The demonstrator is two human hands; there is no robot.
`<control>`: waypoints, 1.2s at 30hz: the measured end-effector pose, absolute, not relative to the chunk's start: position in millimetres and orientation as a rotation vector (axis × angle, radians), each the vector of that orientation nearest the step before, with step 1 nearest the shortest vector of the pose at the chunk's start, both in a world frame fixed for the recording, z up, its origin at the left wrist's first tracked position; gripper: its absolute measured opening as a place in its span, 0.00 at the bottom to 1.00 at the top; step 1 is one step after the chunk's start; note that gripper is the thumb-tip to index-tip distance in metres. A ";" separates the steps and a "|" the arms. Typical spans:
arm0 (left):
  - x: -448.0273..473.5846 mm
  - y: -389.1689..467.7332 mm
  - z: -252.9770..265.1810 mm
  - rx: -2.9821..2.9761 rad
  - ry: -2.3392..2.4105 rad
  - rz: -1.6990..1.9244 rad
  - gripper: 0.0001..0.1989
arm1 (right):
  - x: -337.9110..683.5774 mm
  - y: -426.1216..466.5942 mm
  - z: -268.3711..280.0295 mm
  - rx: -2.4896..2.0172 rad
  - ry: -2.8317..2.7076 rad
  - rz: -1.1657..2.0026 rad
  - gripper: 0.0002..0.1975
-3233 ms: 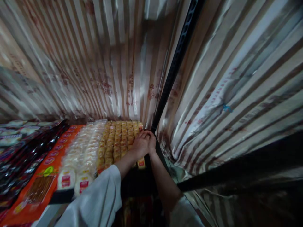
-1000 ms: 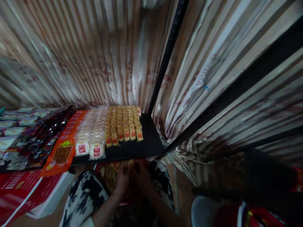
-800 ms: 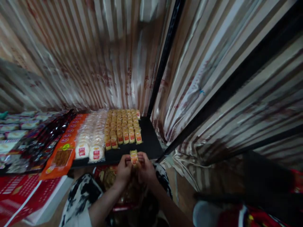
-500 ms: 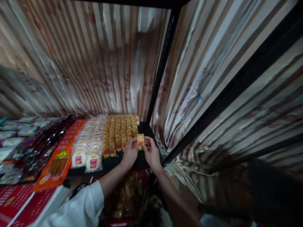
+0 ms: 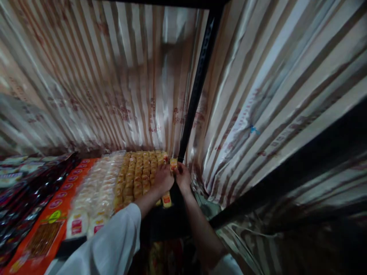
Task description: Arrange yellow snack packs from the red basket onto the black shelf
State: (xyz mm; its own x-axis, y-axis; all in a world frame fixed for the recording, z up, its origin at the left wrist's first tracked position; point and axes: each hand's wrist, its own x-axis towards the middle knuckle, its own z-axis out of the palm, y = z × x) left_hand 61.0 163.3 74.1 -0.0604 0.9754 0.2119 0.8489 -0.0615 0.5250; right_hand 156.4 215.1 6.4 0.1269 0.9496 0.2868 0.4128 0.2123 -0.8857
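At the back right end of the shelf, a small yellow snack packet (image 5: 173, 164) with a red label stands between my two hands. My left hand (image 5: 164, 178) pinches it from the left, its forearm crossing over the rows of packets. From the right side, my right hand (image 5: 182, 177) has its fingertips bent against the same packet. Just left of my hands are tight rows of matching yellow snack packets (image 5: 137, 173). One more yellow packet with a red label (image 5: 166, 199) lies at the front of the nearest row, below my left wrist.
Further left are rows of clear-wrapped white round packets (image 5: 77, 223), an orange bag (image 5: 47, 233) and dark shiny packets (image 5: 25, 208). A black post (image 5: 197, 80) rises at the shelf's back corner. Striped plastic sheeting (image 5: 129, 76) hangs behind and to the right.
Both hands have moved away from me toward the back corner post, carrying the yellow packet along. My view has shifted closer to the shelf's right end.
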 end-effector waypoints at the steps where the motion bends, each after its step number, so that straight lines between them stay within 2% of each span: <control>1: 59.2 167.5 71.3 2.062 1.968 0.760 0.18 | 153.7 221.1 2.5 -1.383 -1.466 0.657 0.18; 12: 49.8 191.9 67.5 2.272 1.937 0.466 0.17 | 133.5 263.1 -19.3 -1.426 -1.543 0.669 0.19; 22: 39.4 215.2 39.9 2.401 1.896 0.504 0.16 | 130.3 271.2 -38.0 -1.320 -1.535 0.685 0.22; 36: 38.7 219.9 38.5 2.420 1.865 0.477 0.16 | 125.8 264.7 -39.1 -1.311 -1.541 0.732 0.21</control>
